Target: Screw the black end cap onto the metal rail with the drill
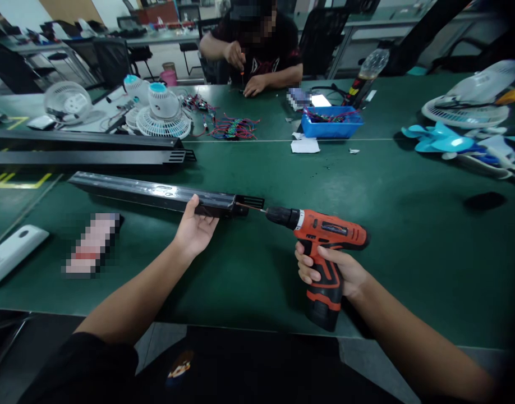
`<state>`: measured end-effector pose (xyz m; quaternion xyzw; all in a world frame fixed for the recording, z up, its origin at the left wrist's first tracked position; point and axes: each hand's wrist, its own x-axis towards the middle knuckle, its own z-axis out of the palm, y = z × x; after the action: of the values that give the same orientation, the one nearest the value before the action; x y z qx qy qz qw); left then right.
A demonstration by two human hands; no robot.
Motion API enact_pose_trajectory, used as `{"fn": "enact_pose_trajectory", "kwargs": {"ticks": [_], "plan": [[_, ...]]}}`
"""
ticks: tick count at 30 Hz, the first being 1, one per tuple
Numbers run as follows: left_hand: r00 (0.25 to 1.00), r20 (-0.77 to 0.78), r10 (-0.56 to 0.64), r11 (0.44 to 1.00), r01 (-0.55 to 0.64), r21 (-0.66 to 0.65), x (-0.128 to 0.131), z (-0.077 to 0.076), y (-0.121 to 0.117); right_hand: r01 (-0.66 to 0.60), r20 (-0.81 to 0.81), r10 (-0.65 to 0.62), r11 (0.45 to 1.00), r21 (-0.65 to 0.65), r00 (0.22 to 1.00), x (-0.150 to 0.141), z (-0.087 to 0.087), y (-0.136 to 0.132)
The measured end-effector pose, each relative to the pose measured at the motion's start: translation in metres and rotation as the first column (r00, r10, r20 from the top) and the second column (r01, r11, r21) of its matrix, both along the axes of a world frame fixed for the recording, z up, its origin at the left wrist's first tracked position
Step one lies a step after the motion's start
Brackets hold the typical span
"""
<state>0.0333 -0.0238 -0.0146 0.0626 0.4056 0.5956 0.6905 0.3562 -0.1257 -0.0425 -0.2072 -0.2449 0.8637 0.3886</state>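
Note:
My left hand (196, 230) is closed around the near end of a long black metal housing (156, 192), thumb on top and fingers beneath. That end is slightly raised over the green table, and slots show at its tip. In my right hand (325, 266) is an orange and black cordless drill (331, 229), gripped by its handle. The drill points left, and its long thin bit (252, 207) reaches the end of the housing. Whether the bit's tip sits inside an opening there I cannot tell.
Two more black housings (84, 157) lie at the left. Behind stand white fan parts (162, 109), bundled wires (234, 128) and a blue bin (331, 124). A phone (93, 244) lies near my left arm. Blue fan blades (442, 140) are at right. A co-worker (257, 50) sits opposite.

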Motion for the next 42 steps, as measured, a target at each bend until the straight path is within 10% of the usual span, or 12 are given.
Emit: {"fn": "enact_pose_trajectory", "kwargs": {"ticks": [42], "plan": [[0.994,0.102,-0.034,0.999,0.033,0.010,-0.008,-0.012,0.005,0.051,0.112,-0.046,0.998,-0.042,0.993,0.000,0.002,0.001]]}}
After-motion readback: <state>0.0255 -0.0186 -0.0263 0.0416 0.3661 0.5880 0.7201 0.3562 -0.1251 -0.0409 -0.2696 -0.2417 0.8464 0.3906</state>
